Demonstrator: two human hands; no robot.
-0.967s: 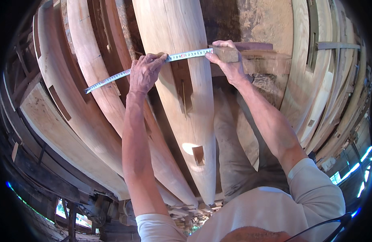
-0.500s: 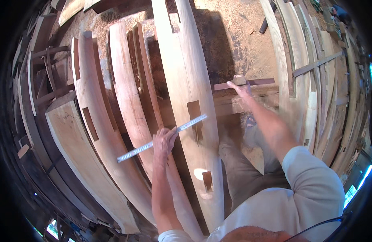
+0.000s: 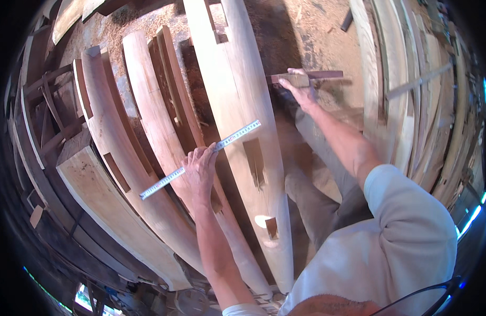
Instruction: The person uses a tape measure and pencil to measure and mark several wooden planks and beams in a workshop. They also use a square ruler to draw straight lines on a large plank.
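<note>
A long pale timber beam [image 3: 243, 89] runs away from me down the middle, with rectangular mortises cut in it. My left hand [image 3: 202, 166] is closed round a white graduated ruler [image 3: 237, 136], which slants across the gap. The ruler's far end is above the beam, just beyond the long mortise [image 3: 253, 158]. My right hand [image 3: 300, 92], to the right of the beam, grips what looks like a wooden marking gauge [image 3: 327, 74]: a reddish-brown bar with a paler block. The fingers partly cover the block. The bar's left end comes close to the beam's right edge.
More shaped timbers lie to the left, including a pinkish beam [image 3: 153, 89], a mortised beam [image 3: 103, 116] and a thick plank [image 3: 106, 195]. Long boards [image 3: 396, 68] are stacked on the right. Wood shavings [image 3: 327, 47] cover the ground ahead.
The ruler in my left hand has moved farther along the beam, past the long mortise. My right hand and the gauge have moved away from me and slightly left. My legs have shifted.
</note>
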